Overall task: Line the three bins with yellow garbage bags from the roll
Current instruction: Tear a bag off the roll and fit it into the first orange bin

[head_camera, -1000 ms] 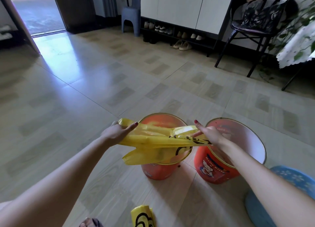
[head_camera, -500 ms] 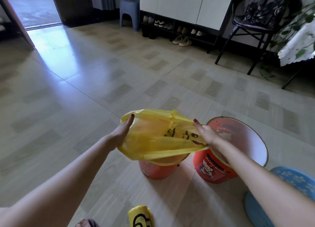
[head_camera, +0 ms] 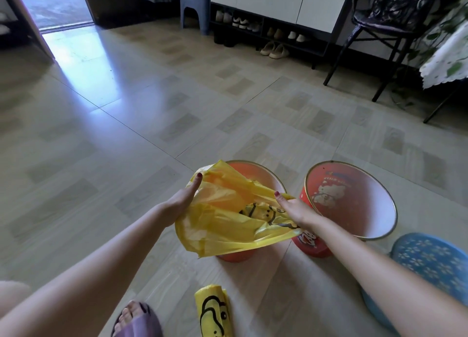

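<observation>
A yellow garbage bag [head_camera: 228,225] with a black duck print is spread over the mouth of the left orange bin [head_camera: 255,172]. My left hand [head_camera: 182,200] holds the bag's left edge, thumb on top. My right hand [head_camera: 293,210] grips the bag's right edge by the bin's rim. Its near side hangs down the front of that bin. A second orange bin [head_camera: 354,200], unlined and tilted toward me, stands just to the right. The blue bin [head_camera: 430,266] sits at the lower right. The roll of yellow bags [head_camera: 212,314] lies on the floor near my foot.
My foot in a purple slipper [head_camera: 136,321] is at the bottom edge. A black chair [head_camera: 374,33], a table with a leaf-print cloth [head_camera: 445,58], a shoe cabinet [head_camera: 273,30] and a blue stool [head_camera: 195,10] line the far wall. Bare tiled floor lies to the left.
The bag has been pulled open and lowered over the left bin's mouth; both hands moved down and slightly apart with it.
</observation>
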